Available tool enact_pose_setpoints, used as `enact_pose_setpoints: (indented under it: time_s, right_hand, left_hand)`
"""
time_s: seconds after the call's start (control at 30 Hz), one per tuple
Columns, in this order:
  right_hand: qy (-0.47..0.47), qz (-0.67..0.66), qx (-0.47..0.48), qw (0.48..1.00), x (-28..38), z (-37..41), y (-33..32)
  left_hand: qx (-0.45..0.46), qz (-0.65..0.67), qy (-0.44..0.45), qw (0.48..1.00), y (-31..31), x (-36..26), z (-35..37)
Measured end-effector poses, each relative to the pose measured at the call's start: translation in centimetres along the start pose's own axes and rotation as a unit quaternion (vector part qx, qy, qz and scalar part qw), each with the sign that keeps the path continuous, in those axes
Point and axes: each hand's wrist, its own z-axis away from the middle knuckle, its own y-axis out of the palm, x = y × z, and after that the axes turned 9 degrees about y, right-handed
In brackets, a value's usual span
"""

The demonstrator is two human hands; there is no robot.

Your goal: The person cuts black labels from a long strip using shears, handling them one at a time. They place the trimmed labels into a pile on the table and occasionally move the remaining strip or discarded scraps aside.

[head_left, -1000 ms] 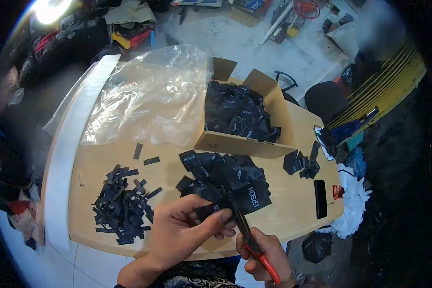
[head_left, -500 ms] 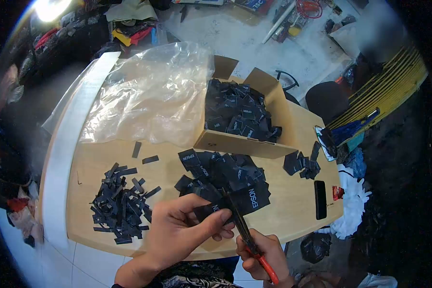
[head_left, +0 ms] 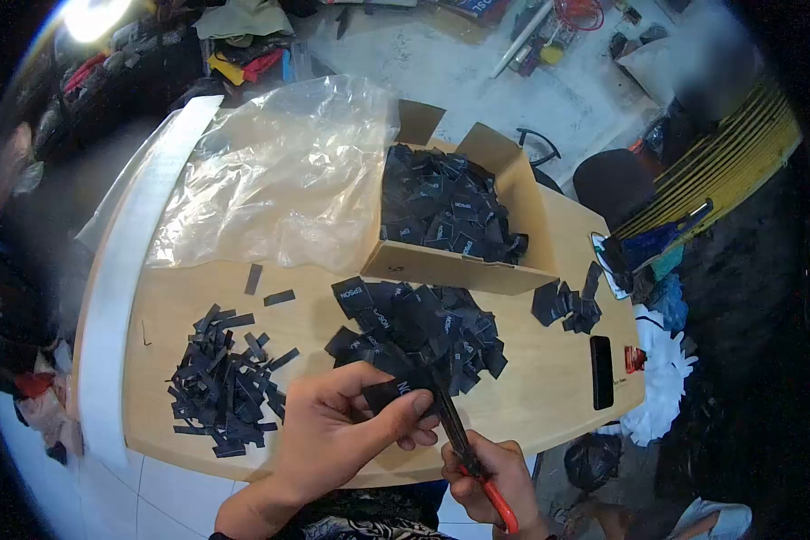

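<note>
My left hand (head_left: 333, 436) pinches a black fabric label (head_left: 387, 391) with white lettering between thumb and fingers. My right hand (head_left: 495, 477) is wrapped round red-handled scissors (head_left: 456, 427), whose dark blades lie close together at the label's right end. Just beyond both hands is a heap of cut black labels (head_left: 423, 324), some reading EPSON. Left of my left hand lies a pile of narrow black strips (head_left: 220, 387).
Behind the heap, an open cardboard box (head_left: 459, 268) holds many black labels. A clear plastic sheet (head_left: 270, 189) and a long white strip (head_left: 121, 270) cover the table's left side. A few labels (head_left: 567, 306) and a black phone (head_left: 601, 373) lie at the right.
The EPSON piece that stuck out right of the blades has come off the label and no longer shows there. The scissor blades have closed. Both hands stay nearly in place.
</note>
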Motion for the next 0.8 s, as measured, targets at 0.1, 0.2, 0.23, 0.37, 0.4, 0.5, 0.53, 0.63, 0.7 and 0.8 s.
enact_pose_setpoints:
  time_s: [0.1, 0.2, 0.23, 0.37, 0.4, 0.5, 0.53, 0.63, 0.7, 0.8]
  right_hand:
    - [-0.049, 0.021, -0.035, 0.998, -0.2, -0.2, 0.3]
    - [-0.063, 0.043, -0.035, 0.996, -0.7, -0.4, 0.1]
    - [-0.062, 0.043, -0.035, 0.997, -0.5, -0.4, 0.1]
    - [-0.036, 0.03, -0.036, 0.998, -0.4, -0.5, 0.4]
    - [-0.059, 0.063, -0.056, 0.995, -0.7, -0.7, 0.4]
    - [-0.092, 0.072, -0.033, 0.993, -1.1, -1.1, 0.0]
    - [-0.09, 0.071, -0.032, 0.993, -1.1, -1.2, -0.2]
    - [-0.101, 0.12, -0.007, 0.988, -0.7, -1.6, -0.7]
    - [-0.061, 0.155, -0.001, 0.986, -0.4, -1.9, -0.9]
    - [-0.088, 0.168, -0.018, 0.982, -0.7, -2.8, -1.0]
  left_hand:
    - [0.002, -0.003, 0.004, 1.0, 0.0, 0.2, -0.2]
    - [-0.003, 0.0, -0.007, 1.0, 0.2, 0.1, -0.3]
    - [-0.003, 0.0, -0.008, 1.0, 0.2, 0.1, -0.3]
    - [-0.009, 0.011, -0.006, 1.0, 0.2, 0.3, -0.5]
    - [-0.009, 0.019, -0.004, 1.0, 0.1, 0.4, -0.6]
    - [-0.018, 0.005, -0.018, 1.0, 0.2, 0.5, -0.9]
    - [-0.019, 0.005, -0.019, 1.0, 0.1, 0.6, -1.0]
    - [-0.019, -0.014, -0.035, 0.999, -0.1, 1.3, -1.4]
    - [-0.021, -0.028, -0.044, 0.998, -0.2, 1.8, -1.8]
    - [-0.03, -0.028, -0.063, 0.997, -0.1, 2.3, -2.4]
